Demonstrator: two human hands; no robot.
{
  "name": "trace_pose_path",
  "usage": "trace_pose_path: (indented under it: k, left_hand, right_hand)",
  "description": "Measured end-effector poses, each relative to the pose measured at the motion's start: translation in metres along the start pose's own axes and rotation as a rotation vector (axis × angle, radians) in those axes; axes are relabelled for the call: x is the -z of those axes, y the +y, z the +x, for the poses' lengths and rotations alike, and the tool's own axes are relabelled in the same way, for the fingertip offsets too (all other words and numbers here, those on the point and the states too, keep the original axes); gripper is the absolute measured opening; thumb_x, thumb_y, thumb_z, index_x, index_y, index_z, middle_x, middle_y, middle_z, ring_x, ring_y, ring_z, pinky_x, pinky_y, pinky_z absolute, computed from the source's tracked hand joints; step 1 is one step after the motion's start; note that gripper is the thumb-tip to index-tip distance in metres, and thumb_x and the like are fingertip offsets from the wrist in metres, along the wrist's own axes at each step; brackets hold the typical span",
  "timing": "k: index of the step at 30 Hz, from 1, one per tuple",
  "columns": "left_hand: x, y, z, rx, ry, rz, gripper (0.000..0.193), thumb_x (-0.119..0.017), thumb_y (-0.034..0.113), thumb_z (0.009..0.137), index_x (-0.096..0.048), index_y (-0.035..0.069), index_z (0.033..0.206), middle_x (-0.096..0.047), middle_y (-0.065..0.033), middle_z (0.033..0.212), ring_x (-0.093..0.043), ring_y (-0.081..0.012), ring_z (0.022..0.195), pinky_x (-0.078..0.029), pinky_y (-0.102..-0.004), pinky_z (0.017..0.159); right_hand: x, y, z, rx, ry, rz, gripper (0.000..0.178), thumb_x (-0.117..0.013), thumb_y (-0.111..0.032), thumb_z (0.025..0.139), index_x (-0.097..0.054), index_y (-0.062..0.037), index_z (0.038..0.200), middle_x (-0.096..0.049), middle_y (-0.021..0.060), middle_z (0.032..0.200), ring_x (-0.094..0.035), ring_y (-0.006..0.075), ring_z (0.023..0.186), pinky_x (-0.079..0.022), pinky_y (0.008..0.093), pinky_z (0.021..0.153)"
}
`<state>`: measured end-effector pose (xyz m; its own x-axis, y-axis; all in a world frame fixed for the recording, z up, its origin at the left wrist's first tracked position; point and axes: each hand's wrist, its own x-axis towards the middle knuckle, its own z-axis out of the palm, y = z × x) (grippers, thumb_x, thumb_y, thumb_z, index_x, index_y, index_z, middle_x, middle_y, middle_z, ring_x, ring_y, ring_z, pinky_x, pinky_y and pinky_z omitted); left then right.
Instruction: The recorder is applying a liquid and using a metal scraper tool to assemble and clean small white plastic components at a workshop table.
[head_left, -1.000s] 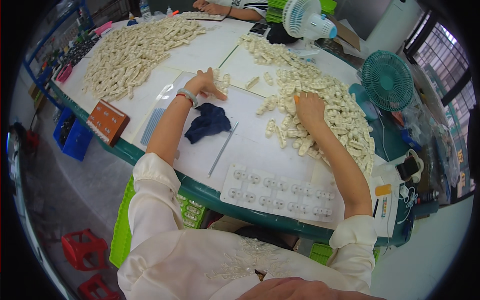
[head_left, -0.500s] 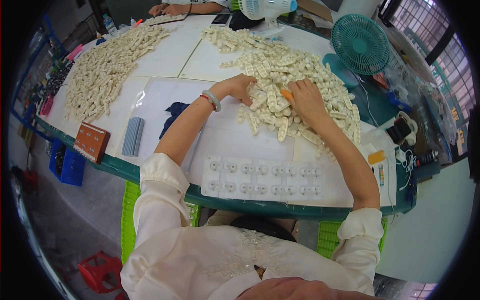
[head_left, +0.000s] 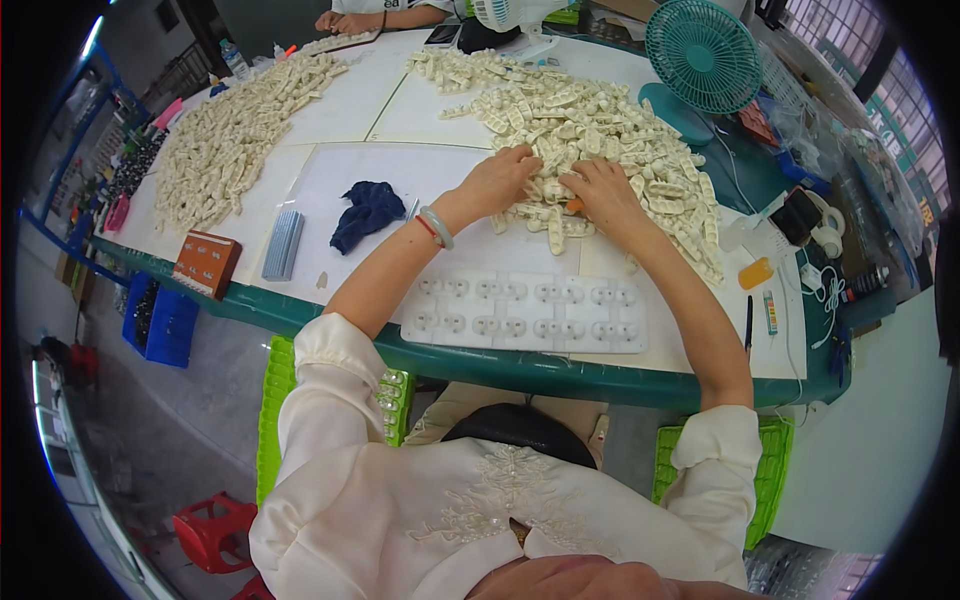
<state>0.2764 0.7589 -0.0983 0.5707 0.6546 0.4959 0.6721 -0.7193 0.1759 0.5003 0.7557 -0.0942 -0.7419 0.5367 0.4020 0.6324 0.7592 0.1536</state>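
Note:
A big heap of cream-coloured moulded pieces (head_left: 640, 170), many long with a row of rounded bumps, lies before me. My left hand (head_left: 503, 182), with a pale bangle and a red cord at its wrist, is at the heap's near left edge. Its fingers are curled down among the pieces, and what they grip is hidden. Just to the right, my right hand (head_left: 606, 198) has its fingers bent over the pieces. A small orange object (head_left: 574, 205) shows under its thumb; its kind is not clear. Nearer me lies a white tray (head_left: 525, 308) with paired round fittings.
Further left are a second cream heap (head_left: 225, 145), a dark blue cloth (head_left: 366, 213), a grey-blue ribbed block (head_left: 283, 245) and a brown block (head_left: 207, 263). A green fan (head_left: 703, 56) stands beyond the heap, at the right. Across the table a co-worker's hands (head_left: 345, 20) are busy.
The view has shifted, uncovering more of the blue cloth. My hands have come closer together at the heap's near edge, and less of the orange object shows.

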Motion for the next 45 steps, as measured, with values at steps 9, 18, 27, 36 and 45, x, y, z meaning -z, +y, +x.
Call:
trace_pose_path:
  k: [9,18,27,36,45]
  left_hand:
    - [0.04,0.017,-0.022,0.069,0.06,-0.016,0.014,-0.066,0.013,0.073,-0.059,0.006,0.082,-0.06,-0.0079,0.081,-0.06,-0.0248,0.078,-0.049,-0.0347,0.065]
    - [0.086,0.063,-0.141,-0.076,0.054,0.033,0.015,-0.064,0.009,0.076,-0.061,0.007,0.091,-0.061,-0.0064,0.097,-0.061,-0.0232,0.085,-0.051,-0.0322,0.07]
    - [0.086,0.057,-0.163,0.083,0.078,-0.195,0.03,-0.07,0.016,0.072,-0.061,0.008,0.099,-0.06,-0.0098,0.102,-0.06,-0.0255,0.088,-0.049,-0.032,0.074]
    - [0.061,0.078,-0.109,-0.036,-0.052,-0.266,0.042,-0.069,0.017,0.069,-0.053,0.006,0.107,-0.061,-0.0093,0.09,-0.059,-0.025,0.083,-0.048,-0.0343,0.069]
    - [0.061,0.07,-0.111,-0.064,-0.026,-0.206,0.036,-0.073,0.013,0.067,-0.06,0.005,0.099,-0.061,-0.01,0.095,-0.057,-0.0266,0.091,-0.047,-0.0335,0.078]
  right_hand:
    - [0.039,-0.006,-0.032,-0.562,0.248,0.74,0.036,-0.067,-0.008,0.073,-0.058,-0.0028,0.107,-0.06,0.0106,0.104,-0.059,0.0229,0.091,-0.046,0.0285,0.075]
    - [0.082,-0.101,-0.032,-0.253,-0.216,0.639,0.029,-0.065,-0.003,0.071,-0.061,-0.0024,0.099,-0.053,0.0086,0.088,-0.053,0.0228,0.081,-0.043,0.0327,0.071]
    - [0.085,-0.122,-0.012,-0.15,-0.148,0.365,0.024,-0.07,-0.013,0.067,-0.063,-0.005,0.089,-0.051,0.0073,0.08,-0.051,0.0233,0.081,-0.038,0.0337,0.071]
    - [0.075,-0.116,-0.005,-0.307,-0.327,0.585,0.031,-0.072,-0.007,0.064,-0.063,-0.005,0.093,-0.049,0.0057,0.074,-0.049,0.0196,0.068,-0.04,0.0312,0.063]
    - [0.084,-0.08,-0.051,-0.822,-0.179,1.385,0.037,-0.06,0.001,0.079,-0.055,-0.0036,0.116,-0.046,-0.0036,0.08,-0.041,0.0063,0.07,-0.039,0.0188,0.067]
